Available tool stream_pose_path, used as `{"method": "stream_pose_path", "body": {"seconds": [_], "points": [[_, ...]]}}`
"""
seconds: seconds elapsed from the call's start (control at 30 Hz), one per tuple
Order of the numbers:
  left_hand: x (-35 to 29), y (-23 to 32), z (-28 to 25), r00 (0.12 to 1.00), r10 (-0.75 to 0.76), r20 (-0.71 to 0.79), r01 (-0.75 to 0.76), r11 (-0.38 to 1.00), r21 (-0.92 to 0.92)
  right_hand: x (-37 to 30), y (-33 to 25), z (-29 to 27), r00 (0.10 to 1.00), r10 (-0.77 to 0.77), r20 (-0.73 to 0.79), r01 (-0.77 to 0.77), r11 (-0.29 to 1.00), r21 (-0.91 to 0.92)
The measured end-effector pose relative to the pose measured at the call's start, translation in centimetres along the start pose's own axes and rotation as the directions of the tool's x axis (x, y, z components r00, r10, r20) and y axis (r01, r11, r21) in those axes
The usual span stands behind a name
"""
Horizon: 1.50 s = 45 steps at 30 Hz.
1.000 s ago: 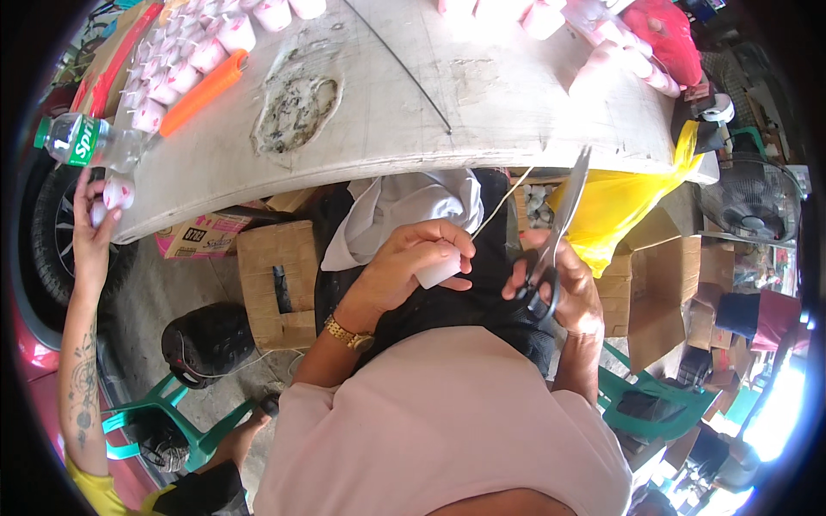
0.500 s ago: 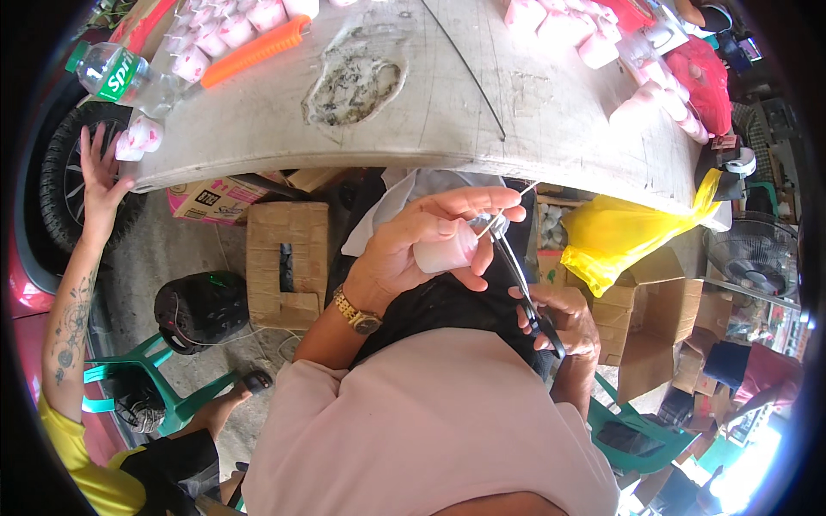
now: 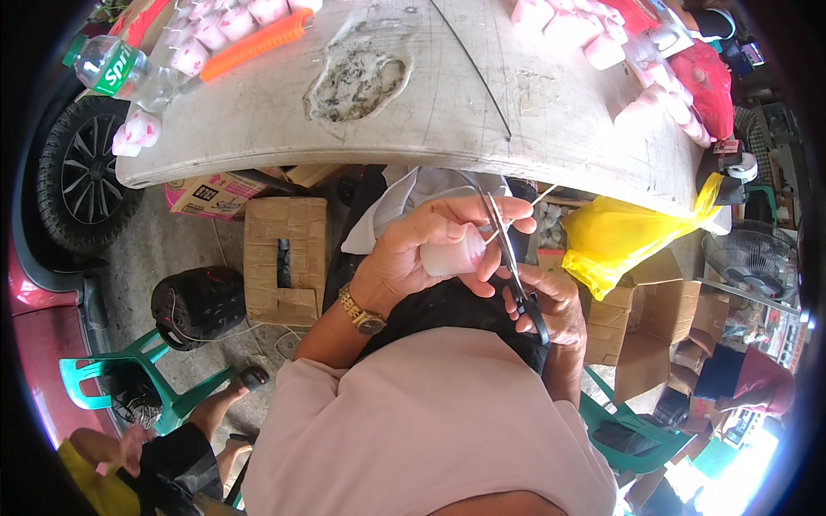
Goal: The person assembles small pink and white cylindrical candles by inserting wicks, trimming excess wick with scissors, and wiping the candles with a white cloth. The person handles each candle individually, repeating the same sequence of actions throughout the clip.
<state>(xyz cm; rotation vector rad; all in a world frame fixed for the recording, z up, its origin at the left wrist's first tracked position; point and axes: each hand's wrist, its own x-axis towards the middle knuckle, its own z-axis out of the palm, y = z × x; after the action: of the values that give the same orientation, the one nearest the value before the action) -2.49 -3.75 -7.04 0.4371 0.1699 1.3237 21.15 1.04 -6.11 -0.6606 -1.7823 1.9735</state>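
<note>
My left hand (image 3: 397, 258), with a gold watch at its wrist, grips a small pale pink candle (image 3: 452, 255) lying sideways in front of my lap. From its right end a thin white wick (image 3: 544, 195) sticks out, passing by my fingers. My right hand (image 3: 557, 308) has its fingers in the black handles of a pair of scissors (image 3: 508, 248). The metal blades point up and left, crossing the wick close to the candle. Whether they touch the wick, I cannot tell.
Ahead is a worn white table (image 3: 258, 129) bearing rows of pink candles (image 3: 211, 33), an orange-handled tool (image 3: 255, 45), a clear bottle (image 3: 120, 69) and a thin dark rod (image 3: 471, 69). A yellow bag (image 3: 632, 236) hangs right. A co-worker's hand (image 3: 131, 449) shows lower left.
My right hand and the scissors have moved left and up, bringing the blades closer to the candle. The co-worker's hand has drawn back from the candles at the table's left corner.
</note>
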Motion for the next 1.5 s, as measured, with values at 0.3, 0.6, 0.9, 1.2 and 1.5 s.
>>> {"method": "stream_pose_path", "body": {"seconds": [0.3,0.6,0.9,1.2,1.5], "points": [[-0.2,0.1,-0.2,0.998,-0.008,-0.061,0.01,0.999,0.037,0.3,-3.4,1.0,0.988,-0.048,-0.15,0.03,0.992,-0.121],[-0.2,1.0,1.0,0.995,-0.064,-0.071,0.078,0.972,0.223,11.8,-12.1,-3.3,0.835,-0.467,-0.291,-0.094,0.4,-0.912],[-0.1,2.4,1.8,0.997,0.032,-0.065,-0.001,0.902,0.431,14.5,-11.0,-1.5,0.712,-0.679,0.182,0.305,0.064,-0.95],[2.9,7.4,4.7,0.995,0.093,-0.018,-0.043,0.609,0.792,8.1,-11.0,-0.2,0.891,-0.452,-0.041,0.237,0.542,-0.806],[20.1,16.1,0.5,0.794,0.374,0.48,-0.16,-0.633,0.758,7.2,-10.9,-0.5,0.854,-0.514,-0.075,0.285,0.583,-0.761]]}}
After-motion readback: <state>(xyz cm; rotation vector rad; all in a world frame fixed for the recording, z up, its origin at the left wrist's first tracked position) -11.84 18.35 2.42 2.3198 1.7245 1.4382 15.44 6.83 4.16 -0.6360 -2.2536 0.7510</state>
